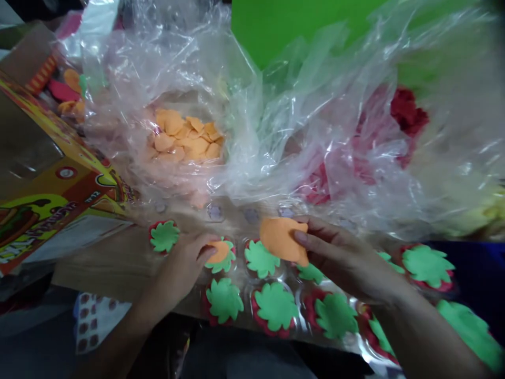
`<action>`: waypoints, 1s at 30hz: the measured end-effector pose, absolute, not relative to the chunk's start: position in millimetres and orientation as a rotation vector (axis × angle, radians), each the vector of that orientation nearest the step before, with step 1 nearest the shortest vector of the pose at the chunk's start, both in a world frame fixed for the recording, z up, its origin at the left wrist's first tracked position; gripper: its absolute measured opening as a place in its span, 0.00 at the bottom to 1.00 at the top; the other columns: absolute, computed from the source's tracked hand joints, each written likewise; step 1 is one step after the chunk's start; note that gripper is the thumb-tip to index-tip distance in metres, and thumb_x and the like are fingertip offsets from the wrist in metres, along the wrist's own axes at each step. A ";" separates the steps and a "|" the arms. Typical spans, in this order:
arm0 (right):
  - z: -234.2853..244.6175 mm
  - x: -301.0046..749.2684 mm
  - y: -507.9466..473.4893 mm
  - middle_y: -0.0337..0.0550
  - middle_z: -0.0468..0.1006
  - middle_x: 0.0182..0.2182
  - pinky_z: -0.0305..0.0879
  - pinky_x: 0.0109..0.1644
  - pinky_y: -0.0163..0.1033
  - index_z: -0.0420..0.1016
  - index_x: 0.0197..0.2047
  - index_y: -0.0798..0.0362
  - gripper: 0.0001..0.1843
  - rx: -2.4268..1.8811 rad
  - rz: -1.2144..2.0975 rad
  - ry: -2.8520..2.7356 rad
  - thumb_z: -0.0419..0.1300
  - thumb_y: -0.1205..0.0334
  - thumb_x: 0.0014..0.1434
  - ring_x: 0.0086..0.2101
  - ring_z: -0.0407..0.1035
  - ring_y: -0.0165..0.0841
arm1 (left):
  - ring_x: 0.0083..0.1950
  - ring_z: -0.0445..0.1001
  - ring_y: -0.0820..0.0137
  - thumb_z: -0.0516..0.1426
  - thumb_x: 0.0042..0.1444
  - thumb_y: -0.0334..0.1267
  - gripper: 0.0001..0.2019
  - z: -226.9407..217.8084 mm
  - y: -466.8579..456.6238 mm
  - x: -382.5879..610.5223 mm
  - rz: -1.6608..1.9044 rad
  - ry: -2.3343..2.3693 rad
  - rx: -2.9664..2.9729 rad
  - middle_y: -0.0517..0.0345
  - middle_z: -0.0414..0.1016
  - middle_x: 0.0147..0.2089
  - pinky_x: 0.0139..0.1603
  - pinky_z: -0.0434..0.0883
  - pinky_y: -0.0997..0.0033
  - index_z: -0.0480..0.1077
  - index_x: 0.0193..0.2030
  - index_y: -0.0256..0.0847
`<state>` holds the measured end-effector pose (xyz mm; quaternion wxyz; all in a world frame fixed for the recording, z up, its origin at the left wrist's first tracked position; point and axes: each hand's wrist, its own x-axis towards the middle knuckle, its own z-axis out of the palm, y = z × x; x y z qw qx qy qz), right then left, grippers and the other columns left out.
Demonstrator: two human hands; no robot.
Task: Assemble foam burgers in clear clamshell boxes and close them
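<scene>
My right hand (pixel 331 250) pinches an orange felt-like cutout (pixel 278 238), holding it above a row of clear plastic cups. Between the fingertips of my left hand (pixel 189 260) is a smaller-looking orange cutout (pixel 216 252), over a green leaf-shaped piece (pixel 223 261). More green leaf-shaped pieces (pixel 275 306) lie on red pieces (pixel 260 318) in the clear cups around both hands. Just left of my right hand's cutout, another green leaf-shaped piece (pixel 261 259) sits in its cup. My fingers partly cover both orange cutouts.
Behind the cups, one clear plastic bag (pixel 189 68) holds many orange cutouts (pixel 189 139); another holds red pieces (pixel 406 113). A printed yellow and orange box (pixel 71 184) stands at left. A sticker sheet (pixel 98 318) lies low at left. A green surface (pixel 300 21) rises at the back.
</scene>
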<state>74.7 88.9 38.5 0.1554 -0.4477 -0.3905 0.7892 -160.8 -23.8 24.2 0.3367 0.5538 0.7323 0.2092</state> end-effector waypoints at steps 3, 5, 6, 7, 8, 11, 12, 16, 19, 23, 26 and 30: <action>46.5 73.3 75.5 0.40 0.77 0.28 0.67 0.27 0.30 0.77 0.38 0.50 0.19 -1.246 2.363 -0.869 0.69 0.51 0.43 0.24 0.69 0.26 | 0.53 0.67 0.58 0.53 0.57 0.37 0.11 18.5 -23.5 -148.5 0.715 2.113 1.554 0.50 0.72 0.48 0.57 0.61 0.49 0.73 0.44 0.43; 52.9 70.4 68.6 0.40 0.76 0.28 0.66 0.26 0.29 0.77 0.38 0.50 0.20 -1.206 2.397 -0.836 0.68 0.50 0.44 0.23 0.68 0.26 | 0.52 0.69 0.62 0.51 0.59 0.41 0.14 28.9 -20.2 -139.8 0.861 1.921 1.329 0.53 0.73 0.50 0.55 0.65 0.56 0.70 0.49 0.45; 55.8 69.2 66.1 0.41 0.76 0.29 0.67 0.27 0.30 0.77 0.39 0.50 0.19 -1.183 2.393 -0.862 0.68 0.49 0.44 0.25 0.69 0.26 | 0.49 0.72 0.65 0.50 0.60 0.43 0.15 36.9 -17.7 -134.8 0.887 1.761 1.187 0.55 0.74 0.48 0.51 0.69 0.60 0.69 0.51 0.46; 58.2 68.5 64.1 0.41 0.77 0.30 0.68 0.29 0.30 0.77 0.39 0.49 0.19 -1.158 2.372 -0.914 0.68 0.49 0.45 0.27 0.70 0.27 | 0.46 0.74 0.67 0.50 0.59 0.44 0.15 45.3 -14.9 -129.5 0.879 1.606 1.061 0.56 0.76 0.46 0.46 0.72 0.65 0.68 0.52 0.46; 60.1 68.5 62.6 0.41 0.77 0.31 0.68 0.32 0.31 0.77 0.39 0.48 0.18 -1.137 2.337 -0.980 0.68 0.50 0.46 0.29 0.71 0.28 | 0.41 0.75 0.68 0.51 0.59 0.44 0.15 53.3 -12.1 -124.1 0.857 1.483 0.971 0.58 0.77 0.43 0.40 0.73 0.69 0.69 0.51 0.46; 62.9 73.2 60.3 0.38 0.78 0.35 0.68 0.38 0.33 0.76 0.40 0.44 0.14 -1.121 2.181 -1.163 0.67 0.54 0.49 0.35 0.72 0.29 | 0.31 0.75 0.73 0.55 0.56 0.39 0.08 69.8 -7.7 -110.9 0.919 1.423 0.985 0.62 0.77 0.34 0.30 0.72 0.76 0.72 0.42 0.46; 63.3 76.1 59.8 0.38 0.78 0.36 0.68 0.39 0.33 0.76 0.41 0.43 0.13 -1.132 2.139 -1.180 0.65 0.54 0.50 0.36 0.72 0.29 | 0.32 0.75 0.74 0.56 0.55 0.35 0.06 72.4 -8.3 -108.3 0.991 1.461 1.095 0.64 0.77 0.34 0.32 0.73 0.77 0.71 0.40 0.47; 65.4 88.3 57.9 0.39 0.78 0.38 0.68 0.39 0.34 0.75 0.43 0.42 0.13 -1.139 2.139 -1.149 0.61 0.51 0.54 0.38 0.72 0.31 | 0.50 0.71 0.75 0.54 0.54 0.24 0.15 72.9 -14.7 -106.5 1.123 1.468 1.758 0.64 0.71 0.49 0.50 0.70 0.78 0.69 0.42 0.51; 64.3 95.7 59.7 0.37 0.78 0.36 0.67 0.38 0.33 0.75 0.42 0.42 0.13 -1.163 2.117 -1.181 0.63 0.53 0.53 0.36 0.71 0.30 | 0.54 0.68 0.76 0.52 0.55 0.22 0.16 62.1 -13.3 -105.8 0.992 1.435 1.977 0.60 0.66 0.53 0.53 0.68 0.80 0.66 0.44 0.49; 49.7 113.5 65.0 0.39 0.77 0.36 0.67 0.37 0.33 0.75 0.43 0.45 0.17 -1.412 1.885 -1.209 0.64 0.50 0.51 0.36 0.70 0.32 | 0.53 0.69 0.75 0.50 0.56 0.22 0.13 29.5 -4.7 -101.8 0.783 1.455 2.054 0.57 0.67 0.52 0.52 0.69 0.76 0.65 0.42 0.45; 37.8 129.9 61.0 0.40 0.77 0.36 0.66 0.37 0.32 0.73 0.47 0.46 0.20 -1.517 1.873 -1.163 0.64 0.50 0.51 0.36 0.70 0.31 | 0.56 0.67 0.67 0.49 0.56 0.22 0.13 7.9 -2.3 -101.1 0.540 1.416 2.189 0.53 0.69 0.51 0.57 0.67 0.62 0.67 0.42 0.42; 37.9 134.2 44.2 0.36 0.76 0.30 0.66 0.35 0.31 0.72 0.42 0.47 0.15 -1.338 2.150 -0.879 0.65 0.55 0.51 0.31 0.71 0.27 | 0.56 0.66 0.60 0.48 0.54 0.21 0.16 11.6 -7.6 -96.6 0.529 1.469 2.190 0.52 0.72 0.52 0.59 0.61 0.48 0.69 0.43 0.42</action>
